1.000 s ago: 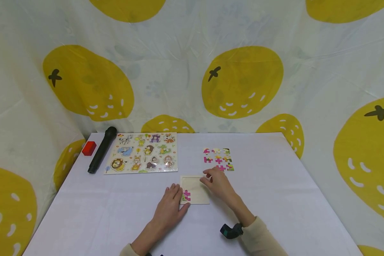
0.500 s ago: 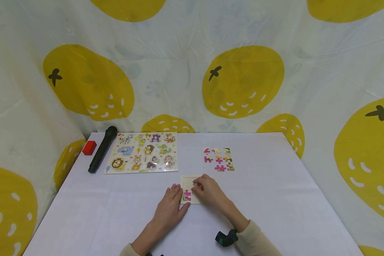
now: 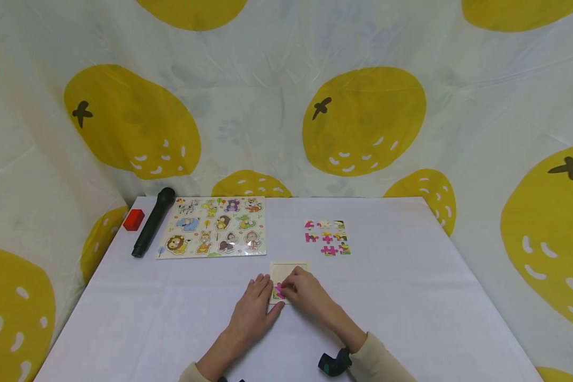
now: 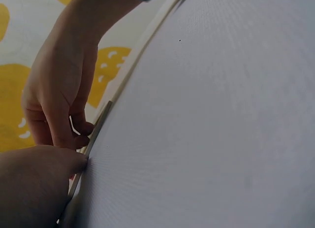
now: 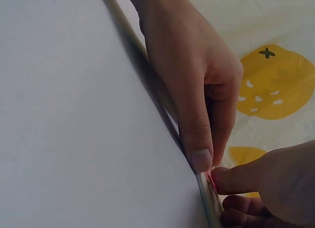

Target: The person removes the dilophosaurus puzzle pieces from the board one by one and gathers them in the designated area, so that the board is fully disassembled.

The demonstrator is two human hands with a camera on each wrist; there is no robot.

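A small square wooden puzzle tray (image 3: 279, 269) lies near the middle of the table, with a pink jigsaw piece (image 3: 278, 292) in its near left corner. My left hand (image 3: 253, 305) rests flat at the tray's left side, its fingers extended and its thumb at the near edge. Over the tray, my right hand (image 3: 307, 292) has its thumb and index fingertips at the pink piece's right side. In the right wrist view, one fingertip (image 5: 220, 181) touches a pink bit. Its other fingers are loosely bent, and nothing lifted shows between them.
Several loose jigsaw pieces (image 3: 327, 239) lie in rows behind the tray to the right. At the back left are an animal puzzle board (image 3: 212, 228), a black microphone-shaped rod (image 3: 154, 223) and a red block (image 3: 133, 219). A patterned curtain (image 3: 258, 122) hangs behind the table.
My right hand has moved left and nearer, from the tray's far right corner to the pink piece. The left hand stays in place, and the loose pieces look unchanged.
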